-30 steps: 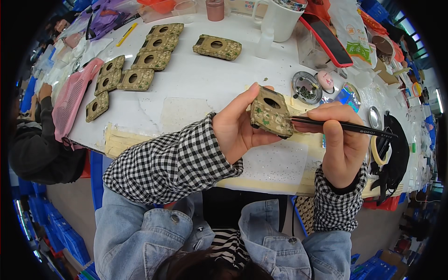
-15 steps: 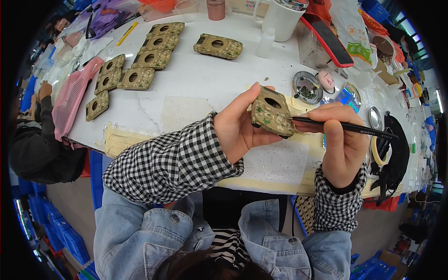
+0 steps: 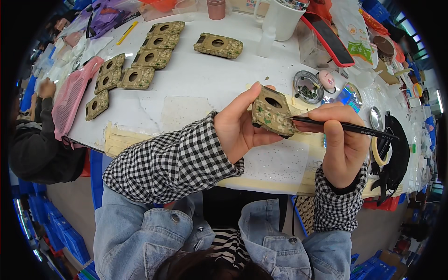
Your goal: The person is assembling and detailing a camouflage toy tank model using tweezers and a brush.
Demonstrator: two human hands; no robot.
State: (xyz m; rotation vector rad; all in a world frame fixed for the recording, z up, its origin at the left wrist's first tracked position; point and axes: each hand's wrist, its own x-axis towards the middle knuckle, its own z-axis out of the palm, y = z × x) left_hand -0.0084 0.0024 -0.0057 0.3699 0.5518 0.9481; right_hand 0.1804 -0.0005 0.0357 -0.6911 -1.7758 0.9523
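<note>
Olive-green flower-patterned rectangular case with a round hole (image 3: 272,113) sits tilted above the white table (image 3: 205,79), pinched in my left hand (image 3: 242,126) (thumb along one edge, fingers curled beneath). My right hand (image 3: 344,142) grips a thin black brush (image 3: 343,127) between thumb and fingers, its tip touching the case's right edge. More matching cases (image 3: 148,58) lie in rows at far left, beside a pink mesh bag (image 3: 71,97).

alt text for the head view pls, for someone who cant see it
The left hand holds up an olive patterned plate with a round hole while the right hand touches a thin black tool to it, above a white table with similar plates.
</note>
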